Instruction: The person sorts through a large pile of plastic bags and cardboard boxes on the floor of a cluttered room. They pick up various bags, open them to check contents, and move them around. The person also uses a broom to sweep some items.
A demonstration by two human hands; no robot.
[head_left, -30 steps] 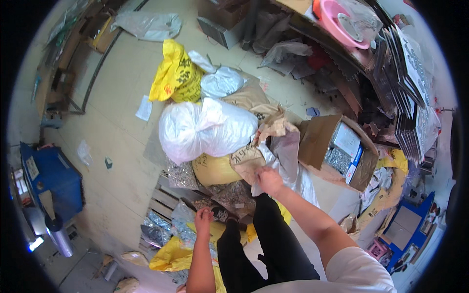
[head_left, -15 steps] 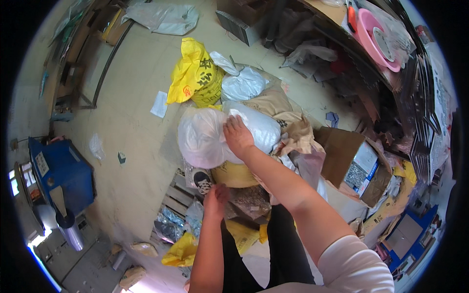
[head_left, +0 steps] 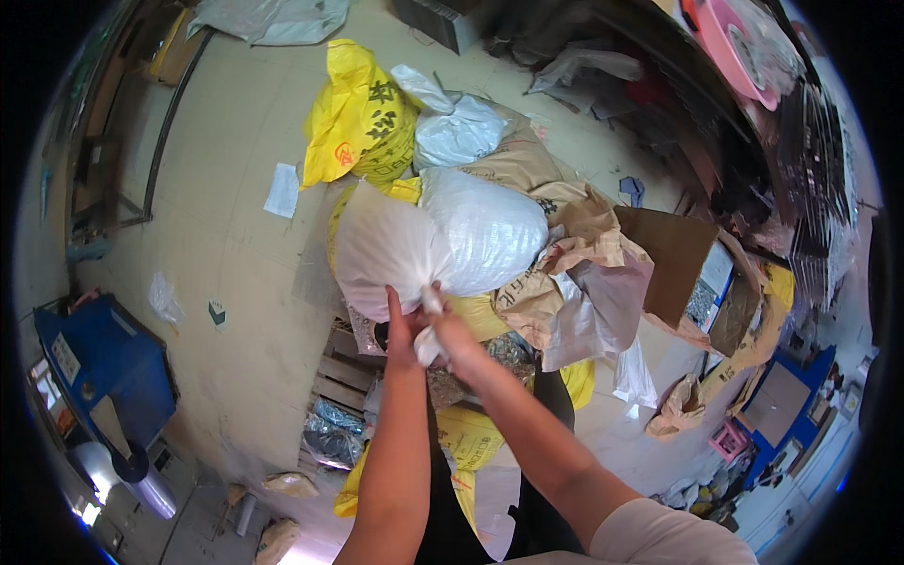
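Observation:
A full, pale white sack (head_left: 381,240) lies in front of me, its mouth gathered into a twisted neck toward my body. My right hand (head_left: 452,337) is closed round this neck, and a loose white end pokes out below the fingers. On the neck's other side my left hand (head_left: 403,330) presses close, thumb up against the sack; some of its fingers are hidden. Touching the pale sack on the right is another stuffed white woven sack (head_left: 485,231). Beneath both, part of a yellow sack (head_left: 478,317) shows.
Beyond stand a yellow bag (head_left: 363,122) with dark print and a tied light-blue bag (head_left: 460,132). Crumpled brown paper sacks (head_left: 574,254) and an open cardboard box (head_left: 664,268) are at the right. A wooden pallet (head_left: 341,381) lies near my feet; a blue machine (head_left: 108,367) stands left.
My right hand has come from the sack's top down to its neck. My left hand has risen to meet it. The pale sack's gathered mouth has swung toward me.

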